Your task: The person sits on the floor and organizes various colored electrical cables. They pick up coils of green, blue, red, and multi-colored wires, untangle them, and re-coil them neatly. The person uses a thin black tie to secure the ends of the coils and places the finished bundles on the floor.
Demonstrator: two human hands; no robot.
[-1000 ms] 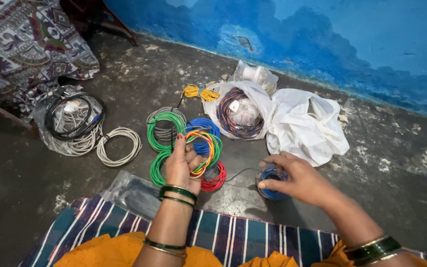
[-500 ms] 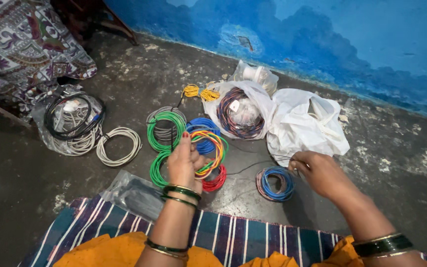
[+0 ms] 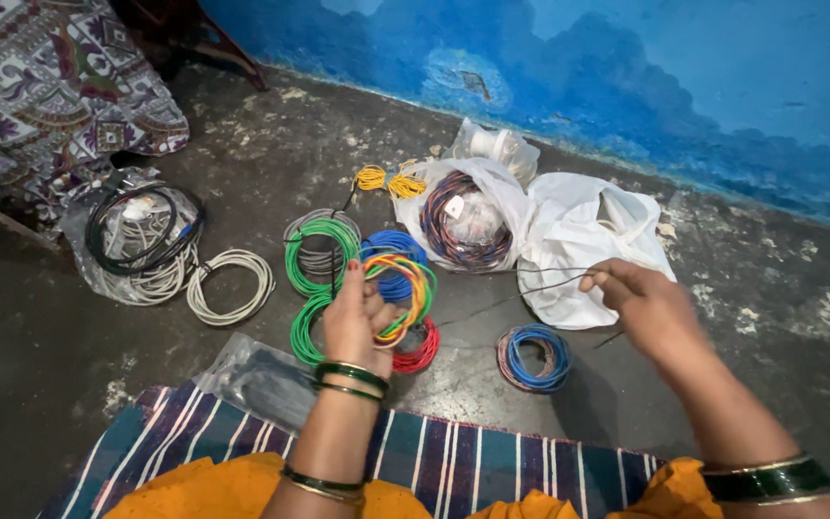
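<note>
**A:** Head view: what do you have in the hands?

**B:** My left hand (image 3: 355, 322) has its fingers closed around a multicoloured coil (image 3: 402, 296), held up over the green coils (image 3: 321, 252) and the red coil (image 3: 418, 352). My right hand (image 3: 647, 306) pinches a thin dark wire (image 3: 530, 286) that runs left towards the coil.

**A:** And around them?

**B:** A blue coil (image 3: 534, 358) lies on the floor (image 3: 69, 356) below the right hand, white bags (image 3: 583, 245) just behind it.

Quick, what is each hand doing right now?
Left hand: closed on a multicoloured coil of wire.
Right hand: pinching a thin dark wire.
</note>
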